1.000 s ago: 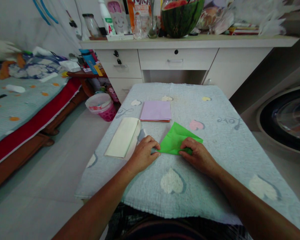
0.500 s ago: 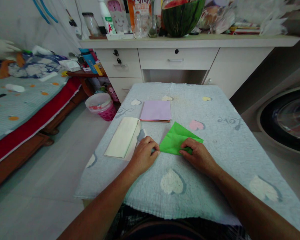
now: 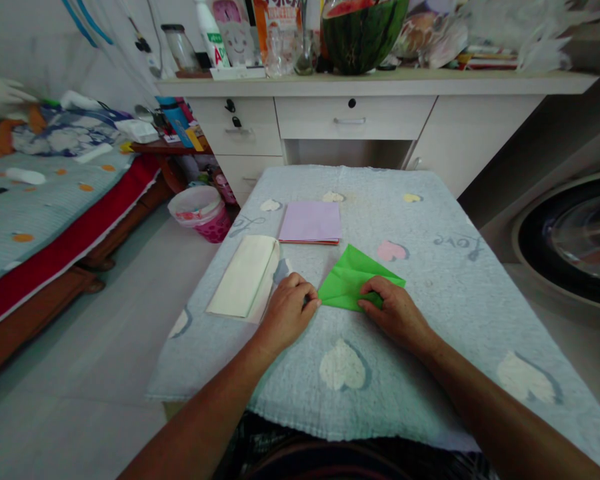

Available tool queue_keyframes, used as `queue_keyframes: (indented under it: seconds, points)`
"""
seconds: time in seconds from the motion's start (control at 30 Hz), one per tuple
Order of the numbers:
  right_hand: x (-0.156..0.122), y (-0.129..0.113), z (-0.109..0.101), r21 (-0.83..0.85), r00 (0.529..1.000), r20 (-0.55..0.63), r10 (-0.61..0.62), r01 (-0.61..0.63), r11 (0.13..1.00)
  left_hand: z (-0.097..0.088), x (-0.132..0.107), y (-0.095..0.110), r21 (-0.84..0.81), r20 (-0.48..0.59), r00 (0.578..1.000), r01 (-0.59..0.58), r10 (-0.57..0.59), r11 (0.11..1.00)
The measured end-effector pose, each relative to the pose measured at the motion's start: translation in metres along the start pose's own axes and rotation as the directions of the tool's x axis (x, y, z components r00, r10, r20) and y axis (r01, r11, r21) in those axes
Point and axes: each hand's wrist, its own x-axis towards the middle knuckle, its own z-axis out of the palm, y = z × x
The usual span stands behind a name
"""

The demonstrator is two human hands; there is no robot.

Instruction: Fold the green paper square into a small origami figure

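A green sheet of folded paper [image 3: 347,273] lies on the cloth-covered table, creased and roughly kite-shaped, with one corner pointing away from me. My left hand [image 3: 294,303] pinches its left corner between thumb and forefinger. On the paper's right part rests my right hand [image 3: 393,303], fingers curled and thumb and fingertips pressed against its near edge. What lies beneath those right fingers is partly hidden. Left of my left hand is a folded cream paper [image 3: 243,277]. Beyond it sits a stack of square papers [image 3: 310,221], lilac on top with red-orange edges below.
The tablecloth [image 3: 345,367] is pale blue with hearts. Behind the table stands a white drawer cabinet [image 3: 330,119] carrying a cut watermelon [image 3: 363,37], a jar and bottles. A pink bin [image 3: 203,213] and a bed [image 3: 55,200] are at left, a round-doored machine [image 3: 570,233] at right.
Both hands keep their hold on the green paper with hardly any movement. The whole view has shifted very slightly.
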Motion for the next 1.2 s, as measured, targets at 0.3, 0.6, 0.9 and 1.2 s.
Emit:
queue_keyframes:
  seconds: [0.3,0.6,0.9,1.2]
  points:
    - [-0.0016,0.0044,0.0045,0.040,0.996,-0.005,0.086,-0.086,0.996,0.0039,0.0013,0.0015,0.057,-0.010,1.000,0.007,-0.007,0.998]
    - [-0.0009,-0.0005,0.0048,0.017,0.988,-0.026,0.152,-0.152,0.988,0.0035,0.0027,0.0023,0.080,-0.007,1.000,0.010,-0.009,0.997]
    - [-0.0023,0.0014,0.0059,0.014,0.989,-0.030,0.148,-0.147,0.989,0.0037,0.0041,0.0010,0.080,-0.004,1.000,0.010,-0.009,0.997]
    - [-0.0094,0.0009,0.0107,0.026,0.991,-0.059,0.118,-0.117,0.993,0.0028,0.0020,-0.0016,0.058,0.010,1.000,-0.013,0.012,0.998]
